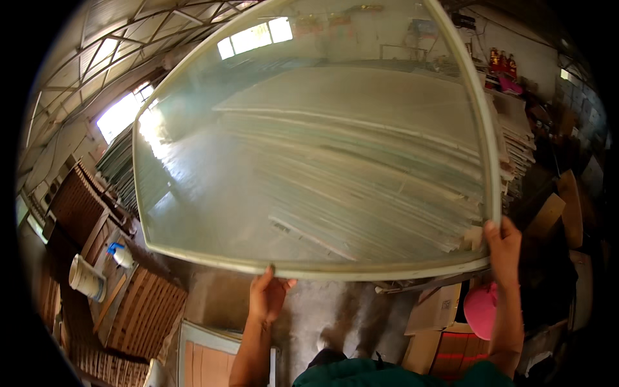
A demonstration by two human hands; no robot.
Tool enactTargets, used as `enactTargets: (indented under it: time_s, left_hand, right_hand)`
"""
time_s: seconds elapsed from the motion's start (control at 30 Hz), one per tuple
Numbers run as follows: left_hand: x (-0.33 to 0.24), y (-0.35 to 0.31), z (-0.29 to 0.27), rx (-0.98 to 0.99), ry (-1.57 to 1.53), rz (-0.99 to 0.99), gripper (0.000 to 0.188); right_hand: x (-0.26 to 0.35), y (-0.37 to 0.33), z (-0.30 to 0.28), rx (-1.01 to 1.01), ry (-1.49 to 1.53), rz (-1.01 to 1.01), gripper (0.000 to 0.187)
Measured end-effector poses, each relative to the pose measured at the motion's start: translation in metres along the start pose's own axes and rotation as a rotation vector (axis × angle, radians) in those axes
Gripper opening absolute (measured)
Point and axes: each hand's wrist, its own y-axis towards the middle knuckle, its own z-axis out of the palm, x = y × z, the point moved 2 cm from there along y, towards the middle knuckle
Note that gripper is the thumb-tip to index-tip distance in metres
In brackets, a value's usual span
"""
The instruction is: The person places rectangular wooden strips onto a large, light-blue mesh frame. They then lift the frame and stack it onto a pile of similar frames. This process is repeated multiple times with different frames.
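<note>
Framed sheet (348, 270) before stacked panels (513, 145)

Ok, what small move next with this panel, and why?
Probably slide the left hand further left along the bottom of the pale frame: it grips just left of the middle, while the right hand holds the lower right corner, leaving the left end unheld.

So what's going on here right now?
A person is holding up a large see-through panel with a pale frame in front of them. The left hand grips the bottom edge around its middle, and the right hand grips the lower right corner. A layered stack shows beyond the panel's right edge. Off to the left are a whitish bucket and a blue-topped bottle; a pink rounded thing sits below the right hand's side.
</note>
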Motion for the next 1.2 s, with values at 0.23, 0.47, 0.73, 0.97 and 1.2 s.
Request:
enactTargets:
  time_s: [0.23,0.47,0.73,0.97,1.2]
  left_hand:
    - [-0.028,0.152,0.133,0.152,0.253,0.226,0.048]
    - [-0.043,0.270,0.220,0.280,0.284,0.010,0.052]
    - [-0.025,0.319,0.197,0.321,0.674,-0.102,0.053]
    - [0.016,0.182,-0.003,-0.014,0.703,-0.387,0.053]
    - [0.097,-0.118,-0.239,-0.728,1.081,-0.375,0.041]
  right_hand:
    - [0.020,0.093,-0.061,-0.157,-0.059,0.113,0.038]
    - [0.001,0.177,-0.095,-0.251,-0.152,0.348,0.040]
    - [0.043,0.222,-0.044,-0.451,-1.799,-0.204,0.025]
    - [0.043,0.127,0.140,0.074,-1.170,-1.201,0.031]
    - [-0.130,0.007,0.294,0.742,-0.942,-0.893,0.038]
